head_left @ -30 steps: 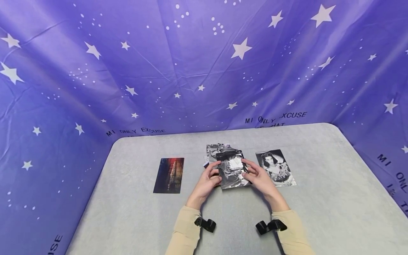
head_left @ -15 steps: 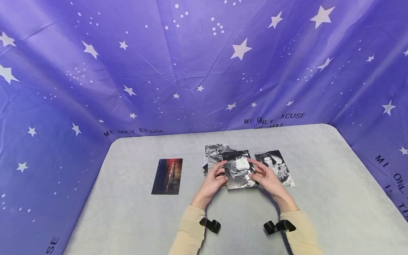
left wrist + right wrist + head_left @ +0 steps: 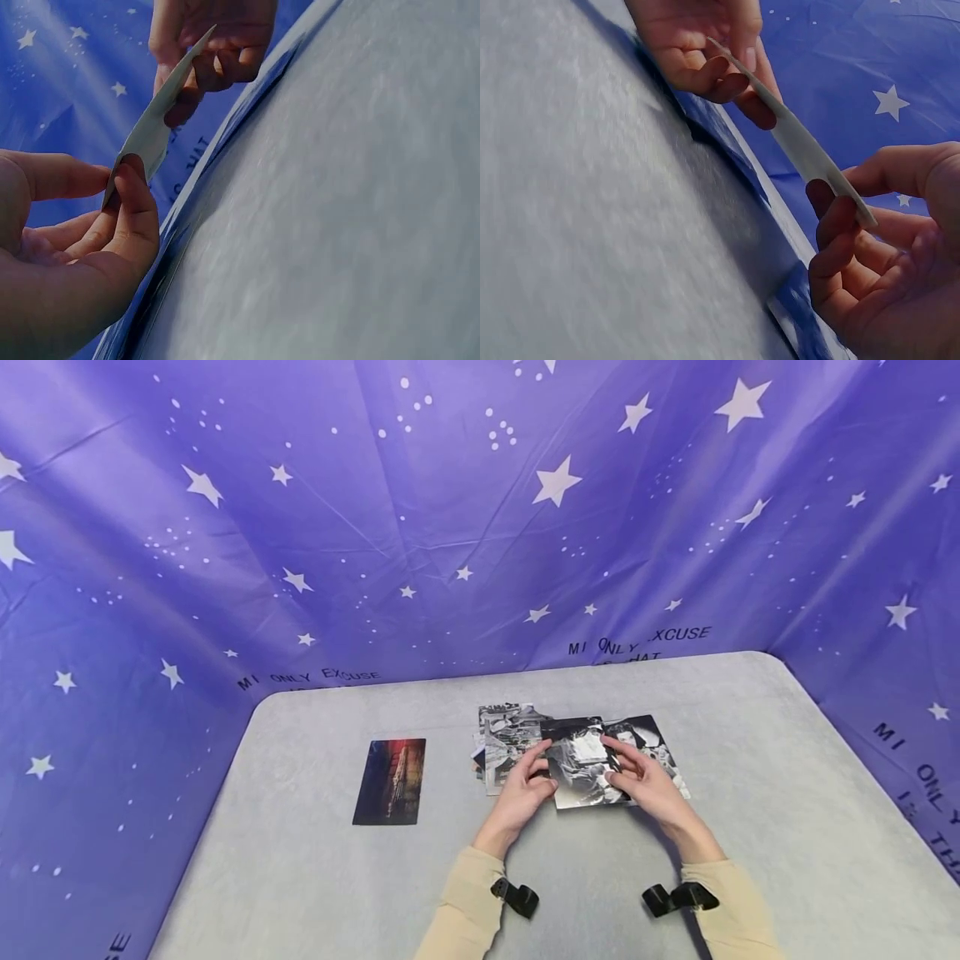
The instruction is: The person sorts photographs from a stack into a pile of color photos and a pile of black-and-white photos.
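Presently, a black-and-white photo (image 3: 583, 764) was found pinched by its short edges between both hands, the left hand (image 3: 528, 789) at one end and the right hand (image 3: 647, 781) at the other. It was held clear of the desk (image 3: 315, 868), its long axis spanning the hands, partly above a portrait photo (image 3: 652, 739) beneath the right hand.

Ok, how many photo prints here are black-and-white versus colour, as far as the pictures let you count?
Black-and-white prints: 3 countable: the one held in both hands, the portrait print partly under it, the top of the loose pile; the pile hides more.
Colour prints: 1, the dark red-and-blue print.
Total: 4 countable.
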A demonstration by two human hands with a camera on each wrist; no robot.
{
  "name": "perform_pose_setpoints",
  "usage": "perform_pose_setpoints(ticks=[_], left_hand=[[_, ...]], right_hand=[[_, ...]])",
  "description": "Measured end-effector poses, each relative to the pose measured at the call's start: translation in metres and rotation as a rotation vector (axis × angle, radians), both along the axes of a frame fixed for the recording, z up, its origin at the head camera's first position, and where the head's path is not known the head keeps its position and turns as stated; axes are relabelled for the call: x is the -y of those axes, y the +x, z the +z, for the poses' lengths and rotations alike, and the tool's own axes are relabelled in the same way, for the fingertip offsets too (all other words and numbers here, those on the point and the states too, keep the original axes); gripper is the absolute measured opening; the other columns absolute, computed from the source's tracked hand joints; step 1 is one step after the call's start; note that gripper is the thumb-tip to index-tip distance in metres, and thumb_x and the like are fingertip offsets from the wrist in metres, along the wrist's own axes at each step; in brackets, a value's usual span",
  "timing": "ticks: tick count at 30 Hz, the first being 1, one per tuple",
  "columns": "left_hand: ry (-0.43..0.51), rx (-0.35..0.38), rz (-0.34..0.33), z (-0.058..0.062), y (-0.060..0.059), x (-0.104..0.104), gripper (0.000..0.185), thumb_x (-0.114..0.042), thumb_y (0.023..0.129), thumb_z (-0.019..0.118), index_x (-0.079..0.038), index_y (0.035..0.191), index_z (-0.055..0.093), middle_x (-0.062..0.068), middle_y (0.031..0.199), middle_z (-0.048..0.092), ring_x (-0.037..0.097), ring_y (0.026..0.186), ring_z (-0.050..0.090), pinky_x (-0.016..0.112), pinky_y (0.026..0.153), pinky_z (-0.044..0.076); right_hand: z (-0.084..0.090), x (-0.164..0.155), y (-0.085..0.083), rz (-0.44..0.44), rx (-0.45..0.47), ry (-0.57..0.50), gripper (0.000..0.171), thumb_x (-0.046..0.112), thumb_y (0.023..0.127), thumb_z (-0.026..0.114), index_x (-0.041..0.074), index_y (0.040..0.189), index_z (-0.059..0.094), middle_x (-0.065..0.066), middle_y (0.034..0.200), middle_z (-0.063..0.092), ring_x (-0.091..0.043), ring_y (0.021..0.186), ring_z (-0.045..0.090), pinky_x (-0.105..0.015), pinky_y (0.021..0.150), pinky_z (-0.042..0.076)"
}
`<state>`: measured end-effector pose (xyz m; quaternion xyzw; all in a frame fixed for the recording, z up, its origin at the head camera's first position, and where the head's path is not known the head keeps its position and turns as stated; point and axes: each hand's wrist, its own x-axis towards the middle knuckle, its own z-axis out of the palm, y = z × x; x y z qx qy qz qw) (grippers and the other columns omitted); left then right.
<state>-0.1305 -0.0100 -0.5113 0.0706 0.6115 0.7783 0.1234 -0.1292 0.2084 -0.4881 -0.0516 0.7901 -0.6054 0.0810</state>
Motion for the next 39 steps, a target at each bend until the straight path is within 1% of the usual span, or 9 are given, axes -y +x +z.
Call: perform_pose_setpoints(ticks=[2,4,7,11,16,22,29,34,39], left_hand=[[-0.007,-0.002,-0.001,0.001,0.001,-0.006,0.066,0.016,0.082,0.052,0.0,0.145,0.039,0.012,0.105,0.053,0.004,0.07,0.055,0.019,0.066,0.046],[-0.008,-0.001,-0.005,0.003,0.001,-0.012,0.066,0.016,0.082,0.052,0.001,0.145,0.038,0.01,0.105,0.052,0.003,0.07,0.055,0.019,0.066,0.046],[-0.017,0.001,-0.007,0.004,0.002,-0.022,0.066,0.015,0.082,0.053,0.0,0.145,0.039,0.01,0.106,0.053,0.004,0.07,0.056,0.018,0.066,0.046],[-0.039,-0.003,-0.012,0.002,0.0,-0.034,0.065,0.016,0.082,0.054,0.003,0.143,0.039,0.016,0.108,0.057,0.007,0.072,0.058,0.018,0.066,0.047],[-0.038,-0.005,-0.035,-0.001,-0.004,-0.046,0.063,0.018,0.081,0.053,0.009,0.141,0.037,0.024,0.108,0.058,0.01,0.072,0.058,0.019,0.066,0.048],[-0.024,0.015,-0.037,-0.003,-0.005,-0.056,0.065,0.018,0.08,0.055,0.006,0.142,0.04,0.018,0.104,0.061,0.011,0.071,0.059,0.019,0.066,0.049],[-0.087,-0.014,-0.054,-0.006,-0.007,-0.067,0.064,0.014,0.081,0.058,0.006,0.142,0.04,0.012,0.103,0.063,0.023,0.08,0.067,0.024,0.072,0.053],[-0.117,-0.007,-0.055,-0.006,-0.011,-0.076,0.061,0.012,0.081,0.059,0.007,0.139,0.043,0.009,0.097,0.062,0.02,0.077,0.067,0.024,0.07,0.053],[-0.104,0.017,-0.052,-0.007,-0.014,-0.082,0.059,0.014,0.08,0.059,0.01,0.137,0.043,0.009,0.093,0.059,0.014,0.071,0.064,0.026,0.069,0.055]], right_hand=[[0.001,-0.004,0.001,-0.01,-0.017,-0.009,0.061,-0.003,0.086,0.061,-0.001,0.144,0.041,-0.028,0.12,0.05,-0.011,0.088,0.054,-0.018,0.07,0.045],[0.001,-0.009,0.003,-0.012,-0.045,-0.028,0.061,-0.006,0.085,0.061,-0.005,0.142,0.041,-0.021,0.103,0.049,-0.002,0.071,0.045,-0.017,0.06,0.042],[0.0,-0.016,0.004,-0.022,-0.085,-0.052,0.06,-0.011,0.083,0.061,-0.011,0.139,0.041,-0.011,0.088,0.041,-0.002,0.056,0.031,-0.018,0.049,0.033],[-0.003,-0.026,0.005,-0.035,-0.126,-0.037,0.056,-0.013,0.083,0.059,-0.014,0.136,0.042,-0.008,0.087,0.042,0.0,0.054,0.031,-0.018,0.045,0.031],[-0.007,-0.038,0.003,-0.063,-0.177,0.061,0.05,-0.005,0.086,0.064,-0.012,0.132,0.048,0.0,0.074,0.043,-0.001,0.053,0.033,-0.021,0.043,0.032],[-0.007,-0.048,0.004,-0.072,-0.226,0.139,0.046,-0.001,0.086,0.067,-0.011,0.129,0.052,0.0,0.075,0.046,-0.003,0.057,0.039,-0.022,0.047,0.036],[-0.005,-0.057,0.003,-0.106,-0.238,0.248,0.045,0.001,0.087,0.067,-0.01,0.128,0.054,0.001,0.067,0.041,-0.007,0.057,0.038,-0.024,0.05,0.036],[-0.007,-0.063,0.001,-0.142,-0.235,0.273,0.043,-0.001,0.086,0.066,-0.012,0.126,0.055,-0.001,0.066,0.042,-0.007,0.057,0.038,-0.024,0.05,0.036],[-0.007,-0.065,0.001,-0.173,-0.17,0.276,0.042,0.0,0.086,0.066,-0.014,0.124,0.055,0.0,0.066,0.042,-0.006,0.056,0.038,-0.024,0.05,0.035]])
